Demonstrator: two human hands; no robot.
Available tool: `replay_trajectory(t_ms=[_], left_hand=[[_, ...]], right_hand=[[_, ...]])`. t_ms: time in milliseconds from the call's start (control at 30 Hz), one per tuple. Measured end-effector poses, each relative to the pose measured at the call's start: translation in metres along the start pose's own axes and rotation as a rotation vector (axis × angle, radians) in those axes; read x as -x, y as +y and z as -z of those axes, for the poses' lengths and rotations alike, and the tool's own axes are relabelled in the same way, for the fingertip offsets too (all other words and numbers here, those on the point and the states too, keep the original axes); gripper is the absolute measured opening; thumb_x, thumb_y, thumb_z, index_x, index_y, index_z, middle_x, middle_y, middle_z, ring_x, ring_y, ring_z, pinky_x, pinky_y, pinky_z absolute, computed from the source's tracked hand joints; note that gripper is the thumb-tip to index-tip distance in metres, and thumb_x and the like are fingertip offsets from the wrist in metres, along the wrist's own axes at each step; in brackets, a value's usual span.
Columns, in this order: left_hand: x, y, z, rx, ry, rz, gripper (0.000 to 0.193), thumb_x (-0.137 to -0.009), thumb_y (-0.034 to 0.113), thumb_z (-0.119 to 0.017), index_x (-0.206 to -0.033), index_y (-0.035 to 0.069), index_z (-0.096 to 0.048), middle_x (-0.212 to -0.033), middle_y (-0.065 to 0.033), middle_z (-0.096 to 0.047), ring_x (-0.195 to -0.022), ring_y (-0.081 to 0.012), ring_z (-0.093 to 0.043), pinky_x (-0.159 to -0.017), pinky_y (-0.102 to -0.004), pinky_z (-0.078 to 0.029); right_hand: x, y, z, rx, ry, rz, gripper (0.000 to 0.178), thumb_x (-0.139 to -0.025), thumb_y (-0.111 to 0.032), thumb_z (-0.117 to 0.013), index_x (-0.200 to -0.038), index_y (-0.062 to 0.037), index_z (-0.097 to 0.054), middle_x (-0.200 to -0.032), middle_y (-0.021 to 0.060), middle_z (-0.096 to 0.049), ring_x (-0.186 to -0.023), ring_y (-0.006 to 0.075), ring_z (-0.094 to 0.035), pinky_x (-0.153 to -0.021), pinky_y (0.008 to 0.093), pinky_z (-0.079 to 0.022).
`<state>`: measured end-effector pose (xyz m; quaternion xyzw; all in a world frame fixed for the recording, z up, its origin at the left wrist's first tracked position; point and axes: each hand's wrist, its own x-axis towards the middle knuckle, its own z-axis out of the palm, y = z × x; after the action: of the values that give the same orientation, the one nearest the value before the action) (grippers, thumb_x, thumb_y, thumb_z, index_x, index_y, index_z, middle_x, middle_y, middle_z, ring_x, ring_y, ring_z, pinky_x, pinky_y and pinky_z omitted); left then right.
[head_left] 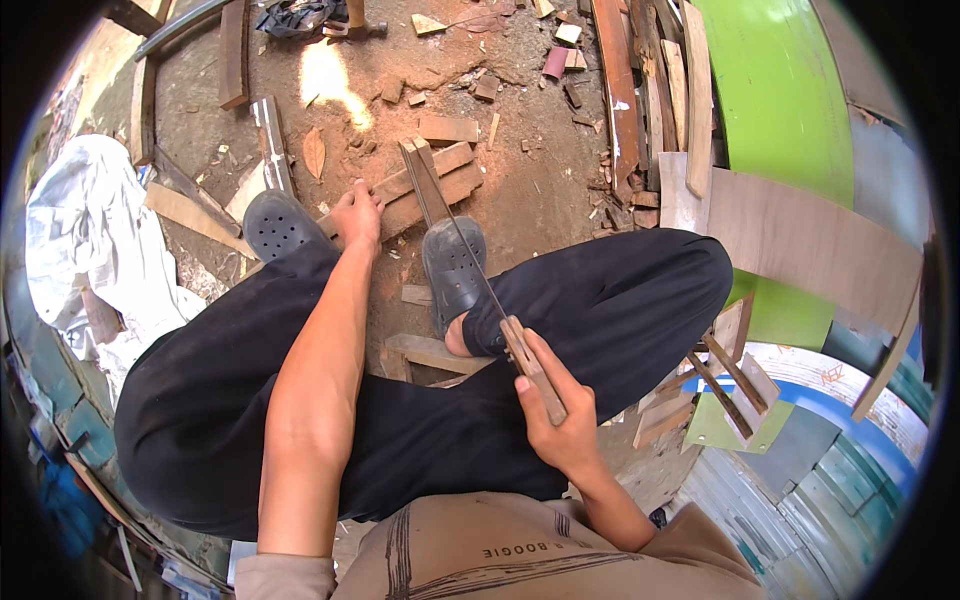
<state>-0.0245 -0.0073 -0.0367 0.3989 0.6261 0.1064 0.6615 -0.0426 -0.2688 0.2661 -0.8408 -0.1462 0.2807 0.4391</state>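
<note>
My right hand (562,425) is closed around the wooden handle (536,376) of a handsaw (428,182). Its long blade slants up and away, passing over my right clog (456,270). The blade's far part lies across a wooden strip (393,188) low over the ground, seen nearly edge-on. On that strip's left end my left hand (357,214) bears down, fingers curled over the wood. A second wooden board (455,190) lies against the strip on its near side. My left clog (280,226) is beside the strip's left end.
Offcuts (448,129) and sawdust litter the ground ahead. A hammer (360,22) lies at the far edge. Long planks (615,90) and a green panel (775,100) stand at the right. White cloth (90,230) lies at the left, and a small wooden frame (745,375) sits beyond my right knee.
</note>
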Motion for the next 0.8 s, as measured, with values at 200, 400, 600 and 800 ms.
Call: replay_trajectory(t_ms=[200, 400, 600, 800], left_hand=[[0.007, -0.003, -0.01, 0.004, -0.021, 0.004, 0.043, -0.102, 0.032, -0.06, -0.107, -0.011, -0.067, -0.103, -0.0151, -0.068, -0.09, -0.0206, -0.069, -0.08, -0.032, -0.06], [0.011, -0.007, -0.004, 0.003, 0.01, -0.033, 0.04, -0.101, 0.03, -0.061, -0.1, -0.009, -0.068, -0.09, -0.0122, -0.069, -0.08, -0.0175, -0.067, -0.073, -0.0307, -0.059], [0.002, -0.014, 0.0, 0.031, 0.065, -0.009, 0.039, -0.101, 0.031, -0.062, -0.098, -0.008, -0.069, -0.087, -0.0111, -0.068, -0.075, -0.0165, -0.065, -0.07, -0.0303, -0.057], [0.013, -0.006, -0.014, 0.026, 0.023, -0.019, 0.04, -0.101, 0.031, -0.061, -0.098, -0.008, -0.069, -0.085, -0.011, -0.068, -0.073, -0.016, -0.065, -0.067, -0.0299, -0.056]], right_hand=[[-0.14, 0.044, -0.062, -0.032, 0.114, 0.086, 0.043, -0.096, -0.014, -0.063, -0.136, 0.0023, -0.06, -0.126, 0.0278, -0.067, -0.116, 0.0406, -0.067, -0.096, 0.0355, -0.053], [-0.149, 0.033, -0.084, -0.011, 0.11, 0.065, 0.046, -0.096, -0.015, -0.061, -0.137, 0.0034, -0.058, -0.113, 0.0282, -0.071, -0.106, 0.0447, -0.069, -0.09, 0.037, -0.055], [0.002, -0.013, 0.007, -0.038, -0.004, -0.027, 0.046, -0.096, -0.002, -0.061, -0.14, 0.0099, -0.054, -0.127, 0.0291, -0.067, -0.122, 0.03, -0.066, -0.099, 0.0345, -0.052], [-0.185, 0.052, -0.091, -0.001, 0.157, 0.08, 0.043, -0.097, -0.021, -0.064, -0.132, 0.0035, -0.063, -0.126, 0.0274, -0.068, -0.121, 0.038, -0.065, -0.103, 0.0373, -0.048]])
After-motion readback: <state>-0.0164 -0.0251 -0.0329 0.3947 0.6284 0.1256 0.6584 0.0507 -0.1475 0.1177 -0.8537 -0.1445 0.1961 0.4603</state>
